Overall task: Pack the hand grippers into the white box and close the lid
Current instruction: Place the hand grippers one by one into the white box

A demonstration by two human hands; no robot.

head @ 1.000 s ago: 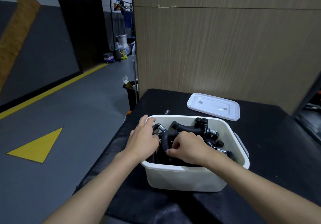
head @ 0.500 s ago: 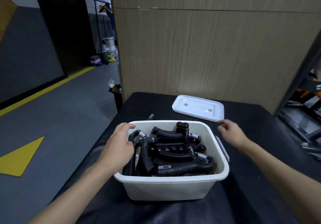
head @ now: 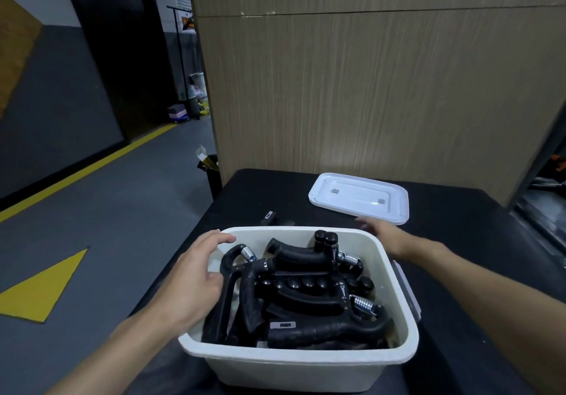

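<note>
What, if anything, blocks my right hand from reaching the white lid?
Likely nothing, so yes: the right hand is open beyond the far corner of the box, just short of the lid, which lies flat with only bare table between.

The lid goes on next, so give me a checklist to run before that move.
1. Hand grippers inside white box: ok.
2. Nothing above the rim: cannot tell; two knobs stand high.
3. Lid free: ok, flat on the table behind the box.
4. Right hand gripping lid: not ok, fingers straight at its near edge.
5. Left hand clear of opening: not ok, lies over the left rim.
</note>
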